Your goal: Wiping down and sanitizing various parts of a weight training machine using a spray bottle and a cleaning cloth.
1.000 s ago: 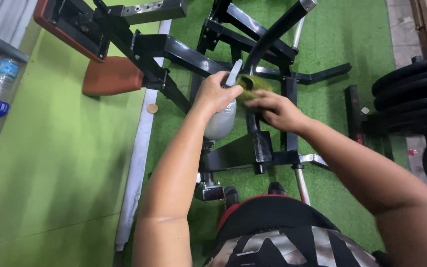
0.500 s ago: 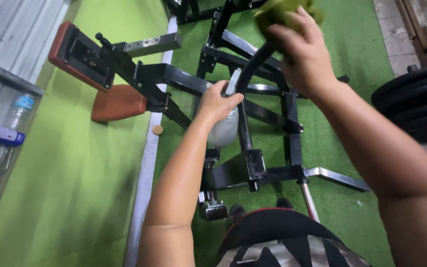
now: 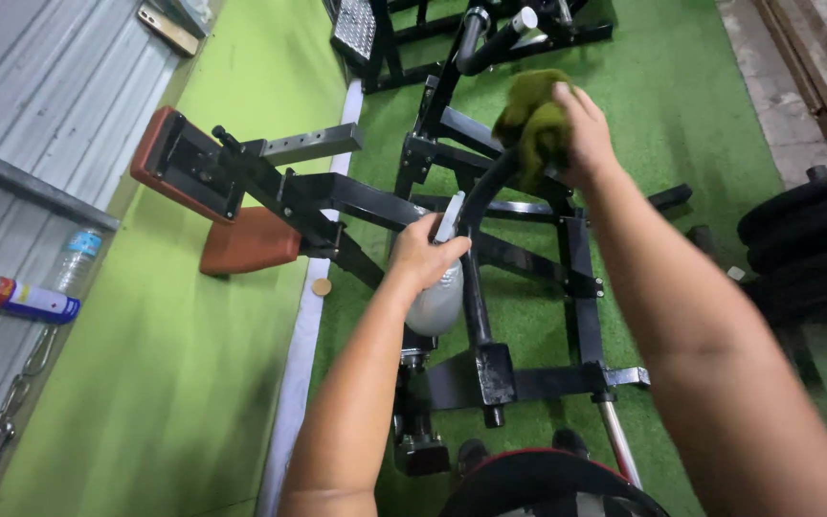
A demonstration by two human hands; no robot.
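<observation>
From the head camera, I judge I'm in the wiping step: my right hand point(image 3: 581, 134), in the upper middle of the frame, presses a bunched olive-green cloth point(image 3: 531, 123) against the curved black bar point(image 3: 483, 191) of the gym machine. My fingers are closed over the cloth, which bulges out to the left of them. Just below, at centre frame, my left hand point(image 3: 423, 258) is wrapped around the neck of a grey spray bottle point(image 3: 435, 297), whose body hangs under my palm beside the bar. The next move, I'd say, calls for firm pressure along the bar's curve without letting the cloth slip.
</observation>
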